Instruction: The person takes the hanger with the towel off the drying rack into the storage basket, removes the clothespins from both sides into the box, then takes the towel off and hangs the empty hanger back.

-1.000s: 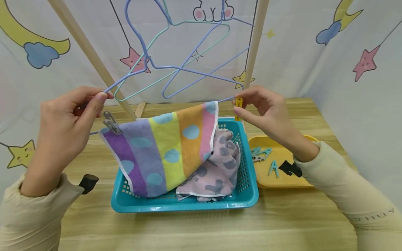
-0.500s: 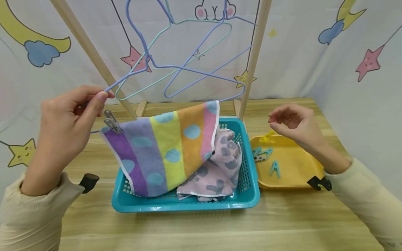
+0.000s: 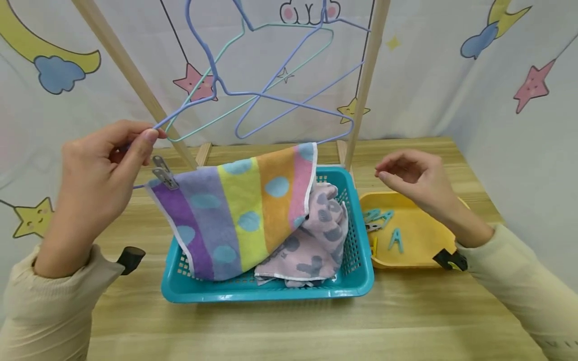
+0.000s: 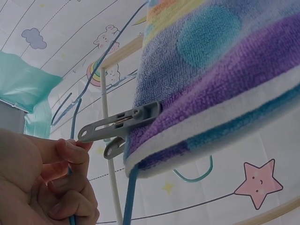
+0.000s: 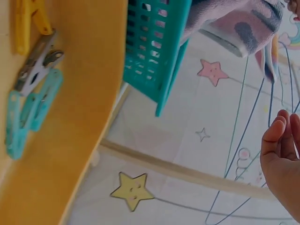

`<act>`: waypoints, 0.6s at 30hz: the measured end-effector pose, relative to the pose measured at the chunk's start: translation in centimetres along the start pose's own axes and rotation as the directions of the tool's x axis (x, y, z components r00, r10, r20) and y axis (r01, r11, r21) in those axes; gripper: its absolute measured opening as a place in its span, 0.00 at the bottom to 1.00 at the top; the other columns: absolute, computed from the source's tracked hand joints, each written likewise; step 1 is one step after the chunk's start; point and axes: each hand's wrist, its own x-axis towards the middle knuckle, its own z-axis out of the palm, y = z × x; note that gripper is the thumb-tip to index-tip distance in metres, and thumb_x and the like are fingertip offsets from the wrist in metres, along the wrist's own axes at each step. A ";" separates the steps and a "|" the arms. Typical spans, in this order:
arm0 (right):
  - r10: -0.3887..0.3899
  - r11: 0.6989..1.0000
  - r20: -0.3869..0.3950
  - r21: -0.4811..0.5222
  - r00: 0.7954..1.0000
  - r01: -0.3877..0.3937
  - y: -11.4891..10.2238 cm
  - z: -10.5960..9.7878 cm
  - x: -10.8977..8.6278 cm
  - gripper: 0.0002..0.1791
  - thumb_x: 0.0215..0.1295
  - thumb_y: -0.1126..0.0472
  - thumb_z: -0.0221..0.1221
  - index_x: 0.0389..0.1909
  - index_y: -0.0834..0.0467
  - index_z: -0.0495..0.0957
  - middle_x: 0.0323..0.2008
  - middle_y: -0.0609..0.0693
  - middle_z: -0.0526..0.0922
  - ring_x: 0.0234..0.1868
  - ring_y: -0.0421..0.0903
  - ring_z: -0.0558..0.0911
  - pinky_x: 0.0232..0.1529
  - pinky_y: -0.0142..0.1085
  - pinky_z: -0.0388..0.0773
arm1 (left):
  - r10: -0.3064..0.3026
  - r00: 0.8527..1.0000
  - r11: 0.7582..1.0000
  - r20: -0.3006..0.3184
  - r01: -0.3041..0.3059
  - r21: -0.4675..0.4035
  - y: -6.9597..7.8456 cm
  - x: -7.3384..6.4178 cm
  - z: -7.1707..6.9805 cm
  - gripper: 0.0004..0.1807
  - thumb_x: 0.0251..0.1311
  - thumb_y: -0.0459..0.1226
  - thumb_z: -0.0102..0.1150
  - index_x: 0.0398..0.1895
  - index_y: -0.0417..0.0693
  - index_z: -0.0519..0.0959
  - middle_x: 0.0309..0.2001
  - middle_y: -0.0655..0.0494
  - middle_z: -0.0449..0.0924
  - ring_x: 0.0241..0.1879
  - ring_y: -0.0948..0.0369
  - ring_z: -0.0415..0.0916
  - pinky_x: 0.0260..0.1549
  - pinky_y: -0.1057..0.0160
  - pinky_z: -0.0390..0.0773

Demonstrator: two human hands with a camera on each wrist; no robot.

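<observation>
Left hand (image 3: pixel 97 175) pinches hanger (image 3: pixel 253 95), striped towel (image 3: pixel 235 210) pegged at 1 corner. Right hand (image 3: pixel 413 175) loose, empty, above peg tray (image 3: pixel 422 240); next likely needs another peg.

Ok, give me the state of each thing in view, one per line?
Striped dotted towel: draped over the blue wire hanger, one corner clipped.
Blue wire hanger: tilted, low end pinched by left hand.
Grey clothespin: clamped on the towel corner.
Right hand: empty, fingers loosely curled, above the yellow tray.
Teal plastic basket: holds a crumpled pink-grey towel.
</observation>
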 end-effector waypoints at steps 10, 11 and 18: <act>-0.118 0.984 0.163 -0.117 0.980 0.138 -2.7 4.2 3.5 0.13 0.58 0.82 0.61 0.43 0.70 0.82 0.40 0.57 0.85 0.39 0.48 0.81 0.46 0.33 0.79 | 0.016 1.000 1.000 0.014 -0.016 0.001 0.1 0.2 0.1 0.10 0.72 0.35 0.56 0.47 0.42 0.86 0.25 0.61 0.72 0.20 0.68 0.60 0.17 0.72 0.57; -0.136 0.982 0.181 -0.107 0.974 0.157 -3.1 4.7 4.0 0.13 0.58 0.81 0.61 0.44 0.70 0.82 0.40 0.57 0.85 0.39 0.49 0.81 0.46 0.34 0.79 | 0.014 1.000 1.000 0.014 -0.014 0.003 0.2 0.2 0.0 0.10 0.72 0.35 0.56 0.47 0.42 0.86 0.25 0.62 0.72 0.20 0.68 0.60 0.17 0.72 0.57; -0.250 0.953 0.268 -0.102 0.930 0.286 -5.5 8.6 6.7 0.10 0.60 0.77 0.64 0.43 0.70 0.82 0.41 0.57 0.85 0.39 0.45 0.82 0.45 0.37 0.80 | 0.018 1.000 1.000 0.019 -0.018 0.009 0.4 0.2 0.0 0.10 0.72 0.35 0.56 0.46 0.43 0.86 0.24 0.62 0.73 0.20 0.68 0.60 0.16 0.71 0.56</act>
